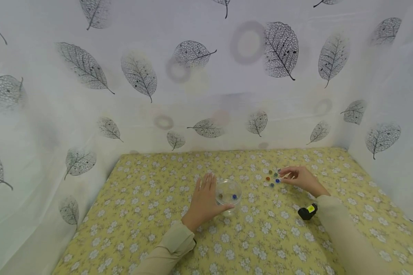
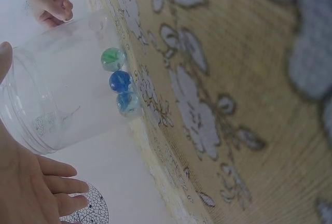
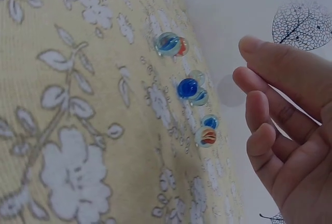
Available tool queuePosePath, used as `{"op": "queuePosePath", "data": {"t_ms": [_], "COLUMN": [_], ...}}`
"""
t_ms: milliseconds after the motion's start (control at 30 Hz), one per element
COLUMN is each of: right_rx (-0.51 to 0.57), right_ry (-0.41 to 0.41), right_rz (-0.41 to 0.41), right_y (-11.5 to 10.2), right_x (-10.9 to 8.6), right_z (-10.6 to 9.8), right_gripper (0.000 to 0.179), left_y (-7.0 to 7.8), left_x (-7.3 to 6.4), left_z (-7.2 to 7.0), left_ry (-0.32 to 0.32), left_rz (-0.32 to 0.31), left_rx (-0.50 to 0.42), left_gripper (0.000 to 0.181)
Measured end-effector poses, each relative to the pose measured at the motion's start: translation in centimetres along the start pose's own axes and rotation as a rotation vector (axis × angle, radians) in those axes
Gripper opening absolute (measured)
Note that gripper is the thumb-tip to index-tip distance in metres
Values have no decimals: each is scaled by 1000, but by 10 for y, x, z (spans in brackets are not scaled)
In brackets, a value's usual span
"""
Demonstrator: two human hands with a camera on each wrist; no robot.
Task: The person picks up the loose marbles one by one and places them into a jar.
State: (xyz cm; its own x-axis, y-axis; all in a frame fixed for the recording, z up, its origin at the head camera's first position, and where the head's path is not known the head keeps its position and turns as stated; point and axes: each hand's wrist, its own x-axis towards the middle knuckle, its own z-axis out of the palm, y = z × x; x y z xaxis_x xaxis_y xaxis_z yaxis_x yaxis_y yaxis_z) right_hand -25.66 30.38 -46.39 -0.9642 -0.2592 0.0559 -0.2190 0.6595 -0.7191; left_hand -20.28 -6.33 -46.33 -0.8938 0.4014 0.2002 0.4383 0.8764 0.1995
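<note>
In the head view my left hand (image 1: pixel 203 204) is beside a clear plastic jar (image 1: pixel 228 188), fingers straight along its left side and thumb stretched across its near side. The left wrist view shows the open-mouthed jar (image 2: pixel 72 86) holding a green-swirled marble (image 2: pixel 113 59), a dark blue marble (image 2: pixel 120 81) and a light blue marble (image 2: pixel 128 102). Off to the right, my right hand (image 1: pixel 300 179) hovers at a small group of glass marbles, fingers loosely bent. Nothing shows between thumb and fingertips. Closest to them is a dark blue marble (image 1: pixel 277 180).
A yellow flowered cloth (image 1: pixel 151 198) covers the table. Around the dark blue marble lie several others, among them an orange-striped marble (image 3: pixel 206 137). A small black device (image 1: pixel 308 211) with a yellow patch is by the right wrist. White leaf-print sheeting (image 1: pixel 206 99) encloses the back and sides.
</note>
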Motion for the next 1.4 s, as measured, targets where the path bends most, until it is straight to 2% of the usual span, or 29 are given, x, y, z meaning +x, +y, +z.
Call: {"op": "queuePosePath", "data": {"t_ms": [200,433,867,1200,1400], "right_rx": [37,15,26,-57,-69], "right_ry": [-27,-32,-50,-58,-70], "right_rz": [30,-16,12,17,26], "right_y": [5,12,11,9,7], "right_x": [2,6,9,13,14], "right_z": [5,10,12,12,13], "right_gripper": [32,30,28,20,16], "left_y": [1,1,2,2,0], "left_x": [-1,-1,-1,-1,0], "left_z": [-1,0,0,-1,0], "left_ry": [-5,-8,-16,-7,-2], "left_rz": [-1,0,-1,-2,-2], "left_rx": [-6,-11,-1,-13,-9], "left_gripper": [111,111,112,112,112]}}
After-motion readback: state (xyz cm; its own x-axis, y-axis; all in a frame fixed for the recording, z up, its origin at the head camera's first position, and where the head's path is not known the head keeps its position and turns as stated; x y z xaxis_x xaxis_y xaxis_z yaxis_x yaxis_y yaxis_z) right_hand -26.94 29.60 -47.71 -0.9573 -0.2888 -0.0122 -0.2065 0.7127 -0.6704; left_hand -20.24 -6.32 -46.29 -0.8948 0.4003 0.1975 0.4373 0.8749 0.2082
